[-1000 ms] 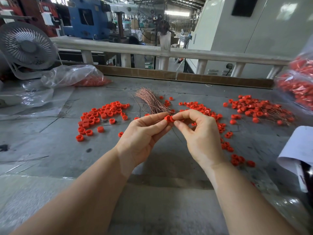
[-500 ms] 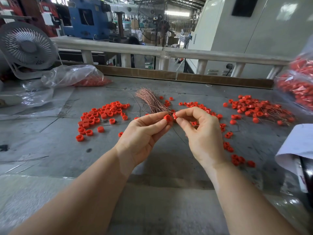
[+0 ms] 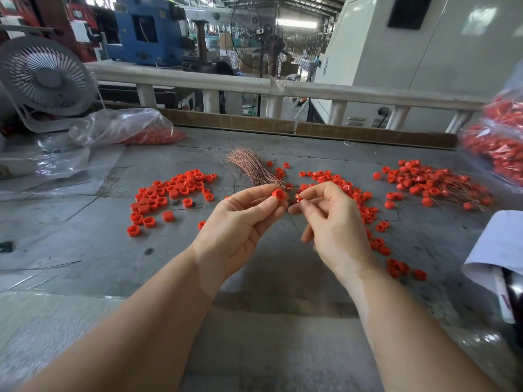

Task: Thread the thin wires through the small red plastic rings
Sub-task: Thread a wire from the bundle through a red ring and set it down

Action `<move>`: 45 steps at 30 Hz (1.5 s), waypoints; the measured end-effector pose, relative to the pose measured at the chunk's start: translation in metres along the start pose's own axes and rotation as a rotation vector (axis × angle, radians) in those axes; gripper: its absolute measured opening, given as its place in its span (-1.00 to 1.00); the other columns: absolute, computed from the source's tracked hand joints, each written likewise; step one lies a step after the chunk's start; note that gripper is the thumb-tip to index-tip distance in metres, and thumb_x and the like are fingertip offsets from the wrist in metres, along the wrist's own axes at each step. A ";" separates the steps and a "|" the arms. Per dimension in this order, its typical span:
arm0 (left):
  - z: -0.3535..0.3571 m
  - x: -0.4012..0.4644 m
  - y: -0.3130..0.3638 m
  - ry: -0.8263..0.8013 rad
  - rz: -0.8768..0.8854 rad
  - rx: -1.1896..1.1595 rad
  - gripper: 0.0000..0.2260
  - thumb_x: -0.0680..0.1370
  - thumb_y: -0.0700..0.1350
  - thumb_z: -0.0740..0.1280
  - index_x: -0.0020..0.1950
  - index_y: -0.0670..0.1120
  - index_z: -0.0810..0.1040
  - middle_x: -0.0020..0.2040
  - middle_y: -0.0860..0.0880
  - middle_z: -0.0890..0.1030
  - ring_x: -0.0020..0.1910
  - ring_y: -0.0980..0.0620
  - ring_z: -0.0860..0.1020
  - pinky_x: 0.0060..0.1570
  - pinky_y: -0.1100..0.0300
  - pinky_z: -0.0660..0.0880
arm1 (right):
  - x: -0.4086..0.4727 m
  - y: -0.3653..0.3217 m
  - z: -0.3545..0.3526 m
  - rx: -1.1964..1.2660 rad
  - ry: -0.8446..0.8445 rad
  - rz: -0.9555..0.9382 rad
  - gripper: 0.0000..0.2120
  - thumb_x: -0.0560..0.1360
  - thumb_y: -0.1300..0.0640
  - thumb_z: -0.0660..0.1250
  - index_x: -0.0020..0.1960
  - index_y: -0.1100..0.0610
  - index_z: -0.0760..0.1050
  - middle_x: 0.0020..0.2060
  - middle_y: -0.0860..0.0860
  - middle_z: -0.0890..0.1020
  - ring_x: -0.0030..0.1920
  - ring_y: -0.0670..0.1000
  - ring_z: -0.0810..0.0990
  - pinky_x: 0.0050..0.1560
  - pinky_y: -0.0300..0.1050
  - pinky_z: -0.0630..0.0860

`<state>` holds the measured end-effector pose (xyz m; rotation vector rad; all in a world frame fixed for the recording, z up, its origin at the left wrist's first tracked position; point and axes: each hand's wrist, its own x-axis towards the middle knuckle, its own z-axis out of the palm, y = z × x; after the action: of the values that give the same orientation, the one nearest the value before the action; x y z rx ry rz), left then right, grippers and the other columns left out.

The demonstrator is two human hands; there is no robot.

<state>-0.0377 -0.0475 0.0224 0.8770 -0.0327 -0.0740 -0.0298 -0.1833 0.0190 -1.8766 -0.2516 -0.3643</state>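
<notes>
- Since the earlier frames the hands drew apart: the right hand (image 3: 336,222) moved away from the red ring (image 3: 278,194), and a small gap opened between them.
- Left hand (image 3: 240,224) pinched this ring between thumb and forefinger, above the grey worktop (image 3: 99,244).
- Right hand, fingers curled, pinched a small red piece (image 3: 298,197); a thin dark wire (image 3: 294,226) ran down between the hands.
- Ring was short, round, bright red plastic.
- Behind lay a copper wire bundle (image 3: 252,168), loose rings (image 3: 169,193) and rings with wires (image 3: 433,183).
</notes>
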 end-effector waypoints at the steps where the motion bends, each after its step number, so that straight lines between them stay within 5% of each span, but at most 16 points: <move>1: 0.000 0.000 0.000 -0.002 -0.002 -0.005 -0.83 0.29 -0.33 0.31 -0.30 -0.16 0.69 -0.28 -0.09 0.68 -0.27 0.09 0.65 -0.26 0.34 0.57 | 0.000 0.000 0.001 0.003 -0.027 0.026 -0.83 0.56 0.26 0.21 -0.15 0.05 0.41 -0.30 0.01 0.65 -0.60 -0.10 0.41 -0.57 -0.33 0.30; 11: 0.002 -0.002 0.001 -0.032 -0.043 -0.058 -0.83 0.31 -0.33 0.30 -0.31 -0.18 0.68 -0.27 -0.10 0.67 -0.26 0.08 0.66 -0.23 0.33 0.58 | -0.001 0.003 0.002 -0.064 -0.076 -0.001 -0.84 0.57 0.22 0.21 -0.16 0.01 0.41 -0.45 -0.01 0.53 -0.51 -0.16 0.39 -0.34 -0.19 0.29; 21: 0.002 -0.003 0.002 -0.068 -0.059 -0.059 -0.83 0.32 -0.33 0.29 -0.27 -0.19 0.68 -0.23 -0.11 0.66 -0.23 0.07 0.66 -0.24 0.33 0.58 | -0.003 0.002 0.003 -0.193 -0.073 -0.054 -0.82 0.55 0.18 0.26 -0.20 -0.01 0.40 -0.50 -0.05 0.55 -0.50 -0.19 0.45 -0.42 -0.36 0.29; 26: 0.002 -0.002 0.002 -0.078 -0.063 -0.057 -0.83 0.32 -0.33 0.29 -0.26 -0.19 0.68 -0.22 -0.11 0.67 -0.23 0.07 0.66 -0.25 0.33 0.57 | -0.001 0.004 0.003 -0.205 -0.083 -0.057 -0.86 0.54 0.17 0.26 -0.16 -0.02 0.40 -0.42 -0.15 0.46 -0.38 -0.10 0.41 -0.24 -0.16 0.33; 34: 0.002 -0.003 0.002 -0.110 -0.076 -0.052 -0.83 0.33 -0.32 0.29 -0.24 -0.19 0.68 -0.21 -0.13 0.67 -0.22 0.08 0.66 -0.25 0.34 0.57 | -0.003 0.003 0.004 -0.332 -0.105 -0.125 -0.96 0.54 0.15 0.26 -0.07 0.03 0.42 -0.36 -0.06 0.52 -0.28 0.05 0.52 -0.23 -0.02 0.47; 45: 0.003 -0.003 0.002 -0.091 -0.075 -0.050 -0.83 0.32 -0.31 0.29 -0.28 -0.18 0.69 -0.26 -0.09 0.67 -0.24 0.08 0.66 -0.26 0.34 0.57 | -0.002 0.005 0.005 -0.309 -0.093 -0.124 -0.90 0.53 0.16 0.27 -0.12 -0.01 0.40 -0.41 -0.12 0.47 -0.35 -0.02 0.45 -0.25 -0.07 0.44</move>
<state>-0.0407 -0.0479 0.0260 0.8248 -0.0830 -0.1842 -0.0294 -0.1801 0.0120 -2.1915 -0.3939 -0.4186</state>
